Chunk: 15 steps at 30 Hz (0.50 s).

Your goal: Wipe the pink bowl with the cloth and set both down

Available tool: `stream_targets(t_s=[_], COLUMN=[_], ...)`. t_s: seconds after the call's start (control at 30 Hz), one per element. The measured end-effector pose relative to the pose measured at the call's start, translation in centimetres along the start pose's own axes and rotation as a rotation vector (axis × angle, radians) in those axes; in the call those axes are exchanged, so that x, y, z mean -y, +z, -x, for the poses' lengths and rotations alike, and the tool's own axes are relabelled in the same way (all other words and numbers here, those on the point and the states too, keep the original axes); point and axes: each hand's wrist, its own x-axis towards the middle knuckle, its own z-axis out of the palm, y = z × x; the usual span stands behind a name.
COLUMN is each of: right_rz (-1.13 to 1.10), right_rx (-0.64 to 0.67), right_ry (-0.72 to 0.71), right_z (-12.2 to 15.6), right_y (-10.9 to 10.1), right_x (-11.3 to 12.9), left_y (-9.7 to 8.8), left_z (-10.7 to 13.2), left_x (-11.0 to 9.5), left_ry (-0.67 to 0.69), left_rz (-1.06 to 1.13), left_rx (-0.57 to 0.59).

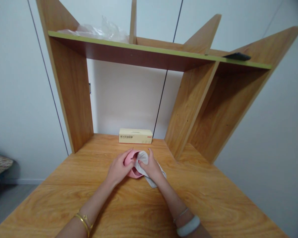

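In the head view, my left hand [119,167] grips the left side of a pink bowl-like container [129,158], tilted with its opening toward the right. My right hand [150,167] holds a light grey cloth [142,156], with the thumb pressing part of it at the container's opening. The rest of the cloth hangs below and to the right of that hand, near the tabletop. Fingers and cloth hide much of the container's inside, and its exact kind is hard to tell.
A long cream box [135,136] with printed lettering stands at the back of the wooden desk [129,208]. Wooden shelving [200,99] rises behind, holding a clear plastic bag [101,31] and a dark flat object [237,56]. Patterned fabric [0,165] shows at far left.
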Motion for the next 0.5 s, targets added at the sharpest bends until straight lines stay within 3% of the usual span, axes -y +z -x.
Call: stream_targets(t_s=[0.1, 0.2, 0.37, 0.5], right_rz=[0.079, 0.107, 0.119, 0.199], right_rx=[0.079, 0.047, 0.023, -0.042], right_ry=[0.031, 0.071, 0.095, 0.081], right_z=[0.0, 0.1, 0.4, 0.5], right_y=[-0.1, 0.0, 0.2, -0.3], right_x=[-0.4, -0.6, -0.6, 0.1], left_y=[0.2, 0.7, 1.7, 1.5], left_z=[0.5, 0.9, 1.1, 1.0], left_x=[-0.6, -0.5, 0.0, -0.4], left_ry=[-0.076, -0.162, -0.095, -0.080], left_rz=[-0.051, -0.032, -0.008, -0.136], left_rx=[-0.024, -0.008, 0.008, -0.003])
